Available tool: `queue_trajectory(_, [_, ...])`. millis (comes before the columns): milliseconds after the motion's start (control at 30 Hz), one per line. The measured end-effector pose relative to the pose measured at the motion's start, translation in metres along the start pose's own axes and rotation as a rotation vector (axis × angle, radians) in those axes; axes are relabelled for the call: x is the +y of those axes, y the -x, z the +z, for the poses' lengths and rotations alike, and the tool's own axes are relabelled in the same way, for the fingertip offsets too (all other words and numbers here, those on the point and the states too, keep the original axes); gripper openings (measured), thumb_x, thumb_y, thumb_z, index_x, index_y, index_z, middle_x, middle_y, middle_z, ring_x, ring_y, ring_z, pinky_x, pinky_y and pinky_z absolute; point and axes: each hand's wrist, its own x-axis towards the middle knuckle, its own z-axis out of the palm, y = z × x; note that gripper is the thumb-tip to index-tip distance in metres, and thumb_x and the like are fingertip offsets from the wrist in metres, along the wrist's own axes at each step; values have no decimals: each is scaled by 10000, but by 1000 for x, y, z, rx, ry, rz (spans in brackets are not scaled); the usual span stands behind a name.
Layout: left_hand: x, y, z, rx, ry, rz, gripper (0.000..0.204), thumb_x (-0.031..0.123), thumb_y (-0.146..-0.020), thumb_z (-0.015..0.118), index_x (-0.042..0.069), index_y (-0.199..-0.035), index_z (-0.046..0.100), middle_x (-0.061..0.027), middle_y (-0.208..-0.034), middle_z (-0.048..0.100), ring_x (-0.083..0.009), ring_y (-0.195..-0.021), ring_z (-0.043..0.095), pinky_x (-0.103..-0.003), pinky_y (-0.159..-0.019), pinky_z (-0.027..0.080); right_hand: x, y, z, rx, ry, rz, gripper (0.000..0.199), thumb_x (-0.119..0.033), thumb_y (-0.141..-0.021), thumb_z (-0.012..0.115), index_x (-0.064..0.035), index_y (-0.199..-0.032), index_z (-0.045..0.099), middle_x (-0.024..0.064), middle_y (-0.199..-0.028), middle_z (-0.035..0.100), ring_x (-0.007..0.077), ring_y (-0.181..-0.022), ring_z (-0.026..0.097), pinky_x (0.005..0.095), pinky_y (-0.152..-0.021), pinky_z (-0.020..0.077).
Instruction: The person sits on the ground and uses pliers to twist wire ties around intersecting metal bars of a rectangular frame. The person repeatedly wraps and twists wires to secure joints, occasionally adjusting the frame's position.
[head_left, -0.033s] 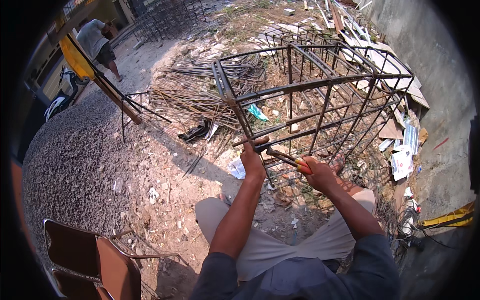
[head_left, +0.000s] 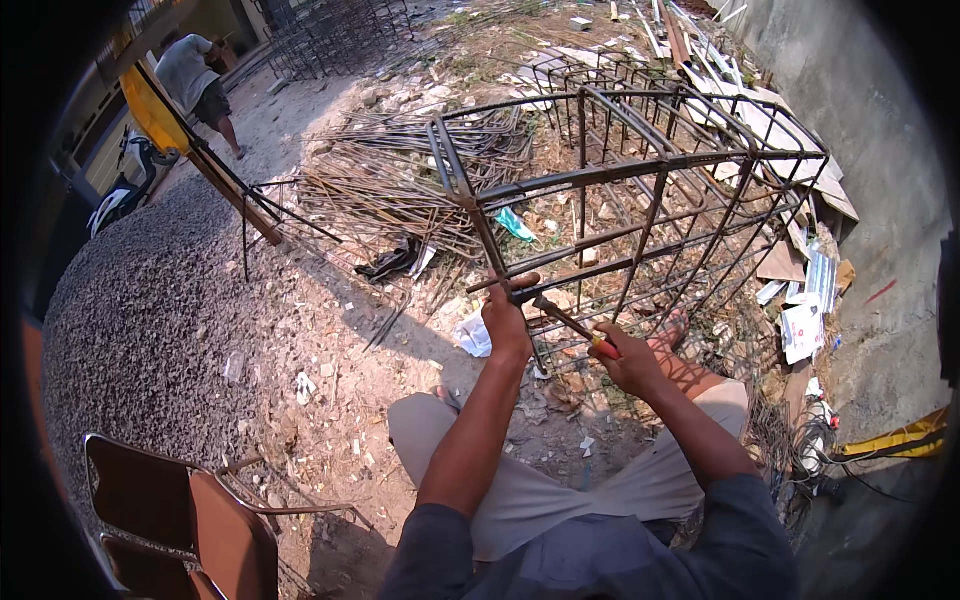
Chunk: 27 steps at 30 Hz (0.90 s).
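In front of me a long rebar cage of dark steel bars and square stirrups stretches away to the right. My left hand is wrapped round its near lower corner, where bars cross. My right hand is closed on the red and yellow handles of a pair of pincers. The pincers' head rests at that same corner, just right of my left fingers. Any tie wire in the jaws is too small to make out.
Loose rods lie beyond the cage. A gravel heap and a brown chair are at left. Scrap boards line the concrete wall at right. A person stands at the far left. Rubble covers the ground.
The pincers' handles have come together and turned. My right hand has shifted slightly left and down, its grip changed. The left hand stays on the cage corner.
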Motion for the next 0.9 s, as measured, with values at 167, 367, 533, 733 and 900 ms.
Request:
queue_trajectory(167, [7,11,6,32,14,-22,693,567,-1058,425,-67,-982,695,-187,-1007,742,-240,-875,693,-381,-816,557,-38,33,54,-528,-1432,467,361,-408,-1050,578,-60,-1143,596,16,-684,554,170,-531,561,316,-521,495])
queue_trajectory(367, [10,14,3,-12,0,-57,681,532,-1095,325,-53,-1043,670,-196,-1072,727,-254,-878,694,-390,-806,580,-28,47,64,-853,-2041,473,677,-652,-1040,333,-40,-1224,560,64,-656,557,195,-474,571,318,-449,507])
queue_trajectory(533, [-1,2,-8,-56,-7,-7,680,523,-1104,285,-34,-1053,671,-189,-1076,729,-245,-888,698,-373,-821,577,-66,31,2,-503,-828,344,740,-562,-892,687,12,-1313,488,138,-780,645,242,-539,654,350,-516,541])
queue_trajectory(733, [-4,7,-1,-64,133,42,552,449,-1092,400,-44,-1039,642,-201,-1064,725,-261,-899,701,-381,-808,589,-75,35,19,78,22,236,671,-205,-819,664,36,-1401,433,205,-1125,625,408,-971,662,458,-821,548])
queue_trajectory(900, [-4,12,-2,-89,117,32,521,434,-1080,437,-36,-1019,655,-192,-1052,724,-251,-900,697,-377,-832,580,-80,35,42,178,213,164,661,-221,-918,643,2,-1481,378,217,-1143,593,414,-939,658,496,-772,547])
